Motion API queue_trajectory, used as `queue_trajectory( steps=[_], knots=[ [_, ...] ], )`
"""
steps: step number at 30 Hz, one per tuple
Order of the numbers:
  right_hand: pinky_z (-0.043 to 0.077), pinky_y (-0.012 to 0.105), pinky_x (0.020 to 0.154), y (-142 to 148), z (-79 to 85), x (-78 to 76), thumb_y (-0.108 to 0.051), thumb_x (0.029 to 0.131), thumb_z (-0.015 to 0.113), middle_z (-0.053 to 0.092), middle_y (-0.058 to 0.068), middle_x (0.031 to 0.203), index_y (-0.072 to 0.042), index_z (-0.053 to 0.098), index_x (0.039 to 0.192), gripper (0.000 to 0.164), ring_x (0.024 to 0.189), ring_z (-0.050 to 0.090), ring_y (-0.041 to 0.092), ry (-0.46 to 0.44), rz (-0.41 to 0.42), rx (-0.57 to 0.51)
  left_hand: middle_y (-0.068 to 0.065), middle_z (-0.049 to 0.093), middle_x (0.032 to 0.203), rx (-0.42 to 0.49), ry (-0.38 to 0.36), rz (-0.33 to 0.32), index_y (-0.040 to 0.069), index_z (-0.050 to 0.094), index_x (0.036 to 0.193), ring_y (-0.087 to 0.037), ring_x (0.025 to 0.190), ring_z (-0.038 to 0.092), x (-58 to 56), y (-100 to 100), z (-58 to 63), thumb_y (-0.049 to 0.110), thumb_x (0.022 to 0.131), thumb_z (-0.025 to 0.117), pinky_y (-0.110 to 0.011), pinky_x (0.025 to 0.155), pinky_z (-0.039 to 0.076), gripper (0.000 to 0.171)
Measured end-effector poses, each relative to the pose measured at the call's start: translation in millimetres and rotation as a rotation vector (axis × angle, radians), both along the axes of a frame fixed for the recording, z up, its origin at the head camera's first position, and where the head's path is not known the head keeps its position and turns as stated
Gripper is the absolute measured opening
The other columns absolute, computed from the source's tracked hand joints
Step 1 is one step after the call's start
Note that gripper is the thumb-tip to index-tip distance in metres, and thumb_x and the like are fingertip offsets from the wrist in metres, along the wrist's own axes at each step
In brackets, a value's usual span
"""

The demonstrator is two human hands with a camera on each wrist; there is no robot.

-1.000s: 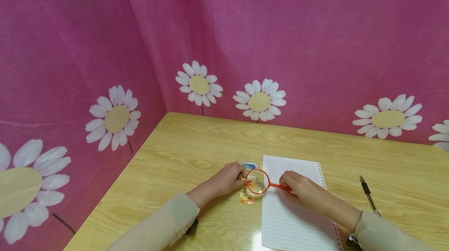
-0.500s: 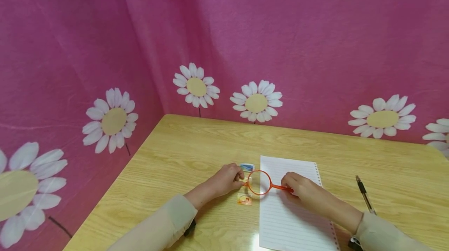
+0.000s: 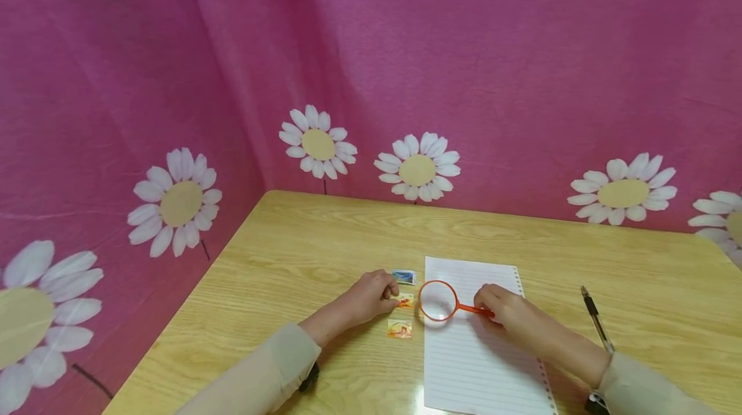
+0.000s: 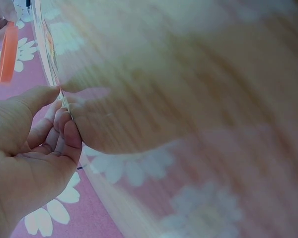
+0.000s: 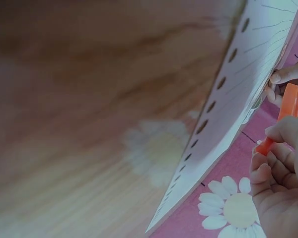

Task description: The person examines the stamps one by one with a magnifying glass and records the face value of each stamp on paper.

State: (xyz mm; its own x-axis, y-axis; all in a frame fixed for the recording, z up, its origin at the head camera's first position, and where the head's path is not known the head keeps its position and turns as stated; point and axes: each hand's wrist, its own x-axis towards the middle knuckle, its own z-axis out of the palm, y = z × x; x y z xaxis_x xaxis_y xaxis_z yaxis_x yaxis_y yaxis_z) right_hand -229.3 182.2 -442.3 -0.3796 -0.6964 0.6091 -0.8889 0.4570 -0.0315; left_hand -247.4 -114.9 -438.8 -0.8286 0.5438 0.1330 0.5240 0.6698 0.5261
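Observation:
Between the fingers of my right hand (image 3: pixel 510 313) is the red-orange handle of a magnifying glass (image 3: pixel 468 309); its round lens overlaps the left edge of a lined paper sheet (image 3: pixel 481 363). The right wrist view shows thumb and fingers pinching this handle (image 5: pixel 288 101). Three small stamp-like pictures lie in a column left of the sheet: a blue one (image 3: pixel 404 276) at the back, an orange-yellow one (image 3: pixel 407 300) mid-column and a yellow one (image 3: pixel 400 329) in front. My left hand (image 3: pixel 368 299) has thumb and curled fingertips at the middle picture's left edge, partly covering it.
A black-tipped pen (image 3: pixel 597 318) lies right of the sheet, beside my right forearm. The wooden table (image 3: pixel 324 228) meets a pink daisy-patterned cloth (image 3: pixel 510 67) at its back and left. Punched holes run down the sheet's right edge.
The magnifying glass has moved right with my right hand, its lens passing from over the middle picture to the sheet's edge. My left hand stays by that picture; the view has shifted slightly.

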Motion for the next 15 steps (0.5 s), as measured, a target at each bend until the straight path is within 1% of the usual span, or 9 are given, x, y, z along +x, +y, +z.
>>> queue_trajectory(
  steps=[3, 5, 7, 8, 10, 11, 12, 14, 15],
  knots=[
    [0.042, 0.012, 0.063, 5.0, -0.6, 0.5, -0.033, 0.104, 0.032, 0.055, -0.007, 0.079, -0.01, 0.055, 0.084, 0.039, 0.072, 0.051, 0.004, -0.004, 0.0, -0.001, -0.003, 0.053, 0.075, -0.004, -0.005, 0.0, 0.004, 0.063, 0.085, -0.006, 0.07, 0.04, -0.4, -0.9, 0.0, 0.007, 0.087, 0.072, -0.019, 0.065, 0.038, 0.01],
    [0.041, 0.011, 0.063, 8.5, -0.8, 1.2, -0.027, 0.103, 0.042, 0.055, -0.007, 0.079, -0.01, 0.055, 0.085, 0.029, 0.073, 0.051, 0.003, -0.007, -0.005, 0.007, -0.003, 0.053, 0.075, -0.008, -0.004, -0.001, 0.004, 0.063, 0.085, -0.006, 0.07, 0.04, -0.7, -1.3, 0.0, 0.007, 0.087, 0.071, -0.019, 0.066, 0.039, 0.01],
    [0.041, 0.011, 0.062, 12.0, -1.2, 2.2, -0.013, 0.096, 0.06, 0.055, -0.006, 0.08, -0.009, 0.056, 0.085, 0.013, 0.072, 0.051, 0.004, -0.015, -0.005, 0.009, -0.003, 0.052, 0.075, -0.006, -0.01, 0.0, 0.005, 0.063, 0.085, -0.006, 0.07, 0.04, -1.0, -1.5, 0.0, 0.007, 0.088, 0.071, -0.019, 0.066, 0.038, 0.009],
    [0.041, 0.011, 0.062, 13.4, -1.3, 2.7, -0.015, 0.098, 0.058, 0.055, -0.006, 0.08, -0.01, 0.056, 0.085, 0.014, 0.072, 0.051, 0.004, -0.011, -0.012, 0.013, -0.003, 0.052, 0.076, -0.004, -0.012, -0.001, 0.005, 0.062, 0.085, -0.007, 0.071, 0.04, -1.3, -1.4, 0.0, 0.007, 0.088, 0.071, -0.019, 0.066, 0.038, 0.009],
    [0.041, 0.01, 0.062, 16.5, -1.3, 4.1, -0.005, 0.088, 0.07, 0.055, -0.006, 0.08, -0.01, 0.056, 0.085, 0.015, 0.072, 0.051, 0.004, -0.015, -0.02, 0.016, -0.003, 0.052, 0.076, -0.004, -0.013, -0.002, 0.005, 0.062, 0.084, -0.007, 0.071, 0.04, -1.7, -1.1, 0.0, 0.006, 0.088, 0.071, -0.019, 0.066, 0.037, 0.009],
    [0.041, 0.01, 0.062, 17.7, -1.2, 4.9, -0.004, 0.086, 0.072, 0.055, -0.006, 0.08, -0.01, 0.056, 0.085, 0.017, 0.072, 0.051, 0.004, -0.016, -0.024, 0.017, -0.003, 0.052, 0.076, -0.002, -0.015, -0.001, 0.005, 0.062, 0.084, -0.007, 0.071, 0.04, -1.7, -0.9, 0.2, 0.006, 0.088, 0.07, -0.019, 0.065, 0.037, 0.009],
    [0.041, 0.01, 0.062, 19.1, -1.2, 5.7, 0.003, 0.077, 0.076, 0.055, -0.006, 0.08, -0.01, 0.056, 0.086, 0.025, 0.072, 0.051, 0.004, -0.021, -0.03, 0.02, -0.002, 0.052, 0.076, -0.002, -0.019, 0.0, 0.005, 0.062, 0.084, -0.007, 0.071, 0.04, -1.8, -0.7, 0.3, 0.006, 0.088, 0.07, -0.02, 0.065, 0.037, 0.009],
    [0.041, 0.01, 0.062, 22.7, -1.5, 6.7, 0.004, 0.075, 0.077, 0.055, -0.007, 0.08, -0.01, 0.056, 0.086, 0.028, 0.072, 0.05, 0.003, -0.031, -0.043, 0.033, -0.002, 0.051, 0.076, -0.004, -0.029, 0.001, 0.005, 0.062, 0.085, -0.008, 0.071, 0.04, -2.0, -0.3, 0.0, 0.005, 0.088, 0.07, -0.02, 0.065, 0.037, 0.009],
    [0.041, 0.01, 0.062, 24.9, -1.4, 6.9, 0.008, 0.069, 0.079, 0.055, -0.007, 0.08, -0.01, 0.056, 0.087, 0.034, 0.073, 0.05, 0.003, -0.036, -0.045, 0.041, -0.001, 0.051, 0.076, -0.004, -0.032, 0.001, 0.005, 0.061, 0.084, -0.008, 0.071, 0.04, -2.2, 0.0, -0.3, 0.005, 0.088, 0.07, -0.02, 0.065, 0.037, 0.009]
  ],
)
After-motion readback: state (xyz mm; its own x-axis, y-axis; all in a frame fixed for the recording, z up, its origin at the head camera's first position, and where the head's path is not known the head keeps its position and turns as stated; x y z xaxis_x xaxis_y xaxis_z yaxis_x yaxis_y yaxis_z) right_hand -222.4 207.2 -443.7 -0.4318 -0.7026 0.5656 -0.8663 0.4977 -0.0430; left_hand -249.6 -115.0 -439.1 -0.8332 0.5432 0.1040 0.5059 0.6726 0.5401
